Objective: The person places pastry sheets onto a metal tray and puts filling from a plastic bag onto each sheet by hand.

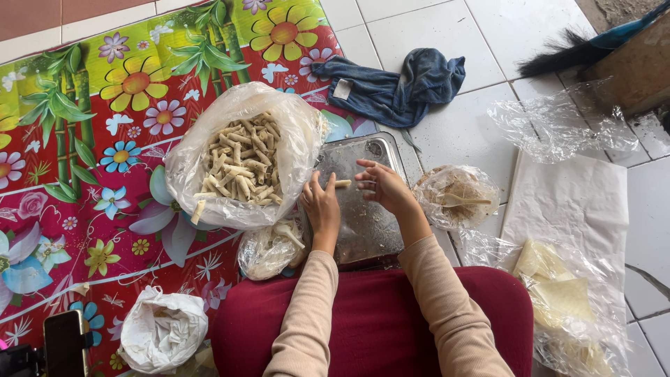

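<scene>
Seen from my remote feed off the head camera, both forearms in beige sleeves reach out over a dark red lap to a metal tray (pixel 377 150) on the white tiled floor. The left hand (pixel 322 207) rests on the tray's near left side, fingers curled and thumb raised, touching one end of a small pale roll (pixel 343 183). The right hand (pixel 380 185) meets it from the other side, wrist bent, fingertips pinched narrowly on the roll's other end, so the roll sits between the two hands just above the tray's surface. Whether the left hand truly grips the roll or only steadies it, I cannot tell; its fingers cover the contact.

Just left of the tray, a clear plastic bag (pixel 296 136) lies open on a flowered mat (pixel 105 105), piled with finished rolls (pixel 241 167). A smaller bag (pixel 269 251) sits beside the left wrist, its contents blurred. To the right of the tray, a plastic-covered bowl (pixel 457 195) holds a spoon and a filling I cannot make out. Pale wrapper sheets (pixel 558 297) under plastic run off the bottom right edge. A blue cloth (pixel 398 84) lies crumpled beyond the tray. A phone (pixel 65 342) is cut off at the bottom left.
</scene>
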